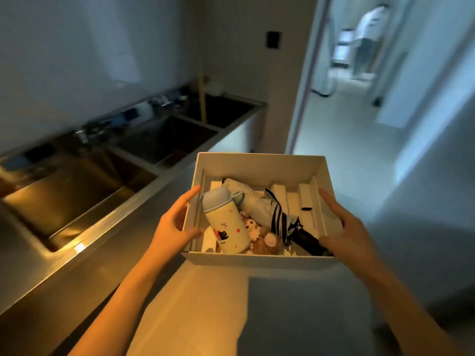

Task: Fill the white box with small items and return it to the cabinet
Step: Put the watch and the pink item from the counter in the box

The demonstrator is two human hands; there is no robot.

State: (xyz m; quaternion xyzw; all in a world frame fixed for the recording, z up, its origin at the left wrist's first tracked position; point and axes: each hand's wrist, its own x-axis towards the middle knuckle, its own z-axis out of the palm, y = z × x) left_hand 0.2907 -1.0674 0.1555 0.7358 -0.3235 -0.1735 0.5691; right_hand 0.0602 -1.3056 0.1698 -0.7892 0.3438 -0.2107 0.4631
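Aloft, the white box [259, 164], gripped at 9 and 3 o'clock by left hand [177, 222] and right hand [341, 232], carries a bottle [227, 224], umbrella [272, 211], blurred plush toys [262, 237].

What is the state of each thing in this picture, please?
white box: open on top, held in the air, filled.
bottle: lid on, lying tilted in the box.
umbrella: folded, lying in the box.
plush toy: lying between bottle and umbrella.
left hand: gripping the box's left wall.
right hand: gripping the right wall.
sinks: taps seem off.
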